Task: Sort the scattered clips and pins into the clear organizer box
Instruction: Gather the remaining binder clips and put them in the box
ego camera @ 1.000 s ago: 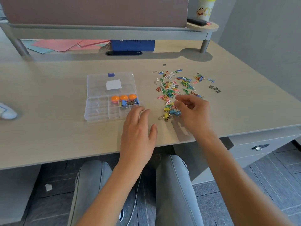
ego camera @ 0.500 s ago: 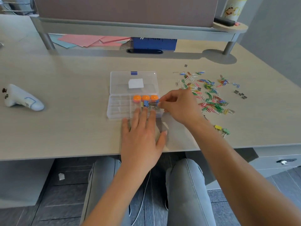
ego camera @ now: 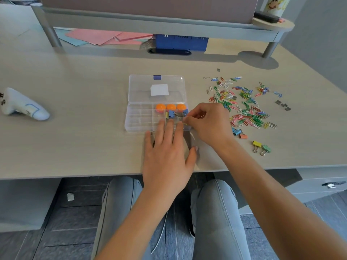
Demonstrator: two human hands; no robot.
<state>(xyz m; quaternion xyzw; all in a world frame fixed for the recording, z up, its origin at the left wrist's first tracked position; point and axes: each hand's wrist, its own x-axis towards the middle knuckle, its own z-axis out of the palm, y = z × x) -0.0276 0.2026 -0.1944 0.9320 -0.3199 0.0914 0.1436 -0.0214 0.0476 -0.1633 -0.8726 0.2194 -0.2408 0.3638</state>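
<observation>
I see the clear organizer box [ego camera: 142, 117] lying open near the middle of the desk [ego camera: 84, 147], its lid [ego camera: 155, 89] folded back with a white label on it. Three orange round pins [ego camera: 170, 107] sit in a row in the far right compartments, and blue binder clips [ego camera: 175, 113] lie just in front of them.

My left hand [ego camera: 167, 158] lies flat, fingers spread, its fingertips reaching over the box's near edge and covering the near right compartments. My right hand [ego camera: 208, 122] is curled over the box's right end, thumb and forefinger pressed together in a pinch. What they pinch I cannot make out; a bit of yellow shows just below them at the box rim.

To the right, well apart from the box, coloured paper clips [ego camera: 242, 102] are scattered in a broad patch. Nearer the desk edge lie a blue and an orange binder clip [ego camera: 239, 133], then a yellow one [ego camera: 256, 144] touching a green one [ego camera: 266, 148]. A few small dark clips [ego camera: 283, 105] lie beyond the patch.

At far left rests a white handheld controller [ego camera: 22, 106], partly cut off. Pink and blue paper sheets [ego camera: 105, 36] and a blue box [ego camera: 181, 42] sit under the raised shelf [ego camera: 150, 19].
</observation>
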